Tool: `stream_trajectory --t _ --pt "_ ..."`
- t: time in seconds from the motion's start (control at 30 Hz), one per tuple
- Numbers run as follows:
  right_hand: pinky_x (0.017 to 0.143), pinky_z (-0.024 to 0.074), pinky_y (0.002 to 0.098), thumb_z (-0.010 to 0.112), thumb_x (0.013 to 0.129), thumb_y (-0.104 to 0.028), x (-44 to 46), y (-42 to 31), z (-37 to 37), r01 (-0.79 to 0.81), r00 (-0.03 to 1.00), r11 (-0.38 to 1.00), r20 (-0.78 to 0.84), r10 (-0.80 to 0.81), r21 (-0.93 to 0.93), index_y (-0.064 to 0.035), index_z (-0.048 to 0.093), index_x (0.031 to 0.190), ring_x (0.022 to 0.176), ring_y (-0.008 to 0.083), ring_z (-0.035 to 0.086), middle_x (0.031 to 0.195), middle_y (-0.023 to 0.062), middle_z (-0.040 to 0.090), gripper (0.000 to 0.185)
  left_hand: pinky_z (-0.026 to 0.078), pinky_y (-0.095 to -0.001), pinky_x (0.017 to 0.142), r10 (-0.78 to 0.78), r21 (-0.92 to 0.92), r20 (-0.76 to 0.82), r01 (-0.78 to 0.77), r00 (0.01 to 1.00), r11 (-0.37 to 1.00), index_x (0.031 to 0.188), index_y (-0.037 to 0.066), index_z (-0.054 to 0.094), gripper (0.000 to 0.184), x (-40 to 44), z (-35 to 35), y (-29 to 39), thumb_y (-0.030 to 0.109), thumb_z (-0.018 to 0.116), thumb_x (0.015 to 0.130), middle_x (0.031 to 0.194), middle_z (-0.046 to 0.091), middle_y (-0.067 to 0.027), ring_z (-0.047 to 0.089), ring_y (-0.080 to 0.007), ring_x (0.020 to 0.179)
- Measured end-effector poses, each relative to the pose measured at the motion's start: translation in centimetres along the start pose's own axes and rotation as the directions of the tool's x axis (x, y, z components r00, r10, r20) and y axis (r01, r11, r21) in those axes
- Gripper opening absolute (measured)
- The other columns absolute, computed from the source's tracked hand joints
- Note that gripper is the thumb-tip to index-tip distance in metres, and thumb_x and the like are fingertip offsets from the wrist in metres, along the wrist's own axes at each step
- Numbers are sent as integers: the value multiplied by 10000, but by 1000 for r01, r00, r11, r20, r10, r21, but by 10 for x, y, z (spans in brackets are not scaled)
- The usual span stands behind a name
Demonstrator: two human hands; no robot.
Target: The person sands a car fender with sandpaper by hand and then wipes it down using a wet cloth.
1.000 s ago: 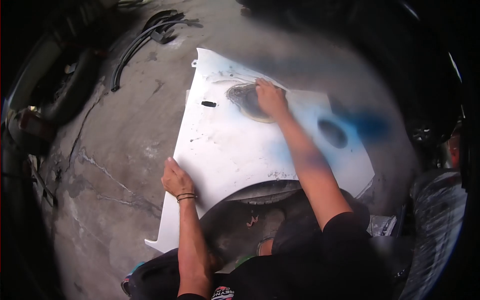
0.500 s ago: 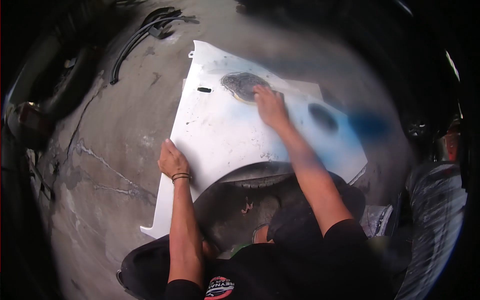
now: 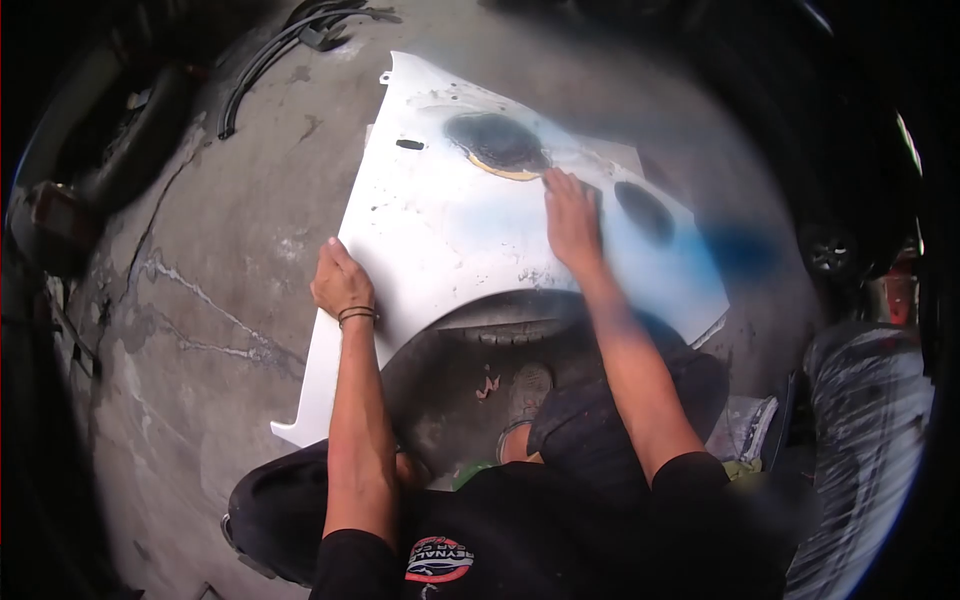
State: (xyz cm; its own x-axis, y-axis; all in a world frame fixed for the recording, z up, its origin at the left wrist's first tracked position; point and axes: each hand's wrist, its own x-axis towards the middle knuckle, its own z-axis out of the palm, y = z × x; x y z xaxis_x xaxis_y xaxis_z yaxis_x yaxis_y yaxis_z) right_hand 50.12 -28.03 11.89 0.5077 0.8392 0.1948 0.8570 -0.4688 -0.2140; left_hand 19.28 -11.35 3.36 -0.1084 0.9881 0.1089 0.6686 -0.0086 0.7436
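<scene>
The left hand [image 3: 343,281] grips the left edge of a white panel [image 3: 430,235] over the concrete floor [image 3: 215,310] before the person's knees [image 3: 278,508]. Scuffed and blue-tinged, it bears a dark oval patch [image 3: 492,138], yellowish along its lower edge. The right hand [image 3: 573,215], fingers together, has moved off the patch to its lower right; its palm is hidden.

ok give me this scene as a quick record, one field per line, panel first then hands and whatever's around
panel: white panel, curved cut-out on the near side
left hand: left hand holding the panel's left edge, dark bands at the wrist
right hand: right hand over the panel, fingertips by the dark patch; anything under the palm cannot be told
patch: yellowish rim along its near edge
surroundings: grey floor, cracked; curved dark strips beyond
</scene>
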Motion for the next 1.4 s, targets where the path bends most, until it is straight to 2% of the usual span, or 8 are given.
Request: stream_trajectory --t 0.1,0.23,0.47,0.67,0.87,1.07,1.33,1.4 --pt "1257 223 563 423 1097 -217 -7 -9 20 -180 976 983 -127 176 -26 -38 511 1519 1505 394 385 1616 156 463 466 495 -519 898 -12 41 5 11 1000 999 974 73 707 507 -2 1 8 463 403 1087 948 741 -203 684 -442 901" --pt "1250 250 591 489 1079 -199 -36 -122 50 182 983 975 -60 -176 129 -72 517 1516 1497 387 391 1604 142 473 456 505 -521 883 -32 0 8 32 999 999 997 80 715 507 0 -1 3 471 403 1080 934 740 -212 686 -445 901" --pt "1190 300 577 468 1084 -137 -51 41 18 39 964 999 -263 -36 8 -39 554 1488 1468 404 427 1545 172 540 424 490 -508 911 -5 -13 -20 5 1000 1000 996 61 716 522 -3 -4 9 461 394 1085 947 740 -199 677 -437 898" --pt "1262 242 574 471 1094 -233 -50 -90 31 209 976 967 22 -214 146 -105 547 1520 1523 372 384 1616 115 481 451 489 -511 901 3 45 -11 -2 1000 999 979 60 710 518 3 2 2 450 387 1090 963 737 -197 668 -445 904" --pt "1230 276 593 423 1109 -264 74 -33 38 45 997 997 66 -50 70 -90 594 1474 1496 356 433 1576 136 527 438 483 -494 905 -1 41 -11 1 1000 999 975 55 704 506 1 -3 4 430 387 1096 988 747 -194 670 -442 903" --pt "1242 296 569 505 1080 -218 17 -86 13 250 950 935 124 -287 249 -84 630 1427 1474 360 468 1540 125 565 393 477 -484 894 -12 43 -4 12 1000 999 973 60 693 465 4 -1 3 400 402 1100 956 747 -183 674 -422 886" --pt "1210 335 580 454 1091 -190 107 -50 46 187 958 982 219 -186 16 -55 564 1473 1465 392 462 1569 160 520 421 468 -497 882 27 44 -49 -25 998 999 925 46 664 448 3 4 0 376 417 1100 895 721 -194 645 -430 840" --pt "1204 359 554 479 1077 -186 74 -33 39 406 912 911 102 -398 -75 -52 577 1455 1454 387 474 1559 160 528 414 466 -497 884 4 20 -38 -3 999 1000 928 44 663 441 4 3 5 372 421 1099 898 720 -195 645 -429 845"
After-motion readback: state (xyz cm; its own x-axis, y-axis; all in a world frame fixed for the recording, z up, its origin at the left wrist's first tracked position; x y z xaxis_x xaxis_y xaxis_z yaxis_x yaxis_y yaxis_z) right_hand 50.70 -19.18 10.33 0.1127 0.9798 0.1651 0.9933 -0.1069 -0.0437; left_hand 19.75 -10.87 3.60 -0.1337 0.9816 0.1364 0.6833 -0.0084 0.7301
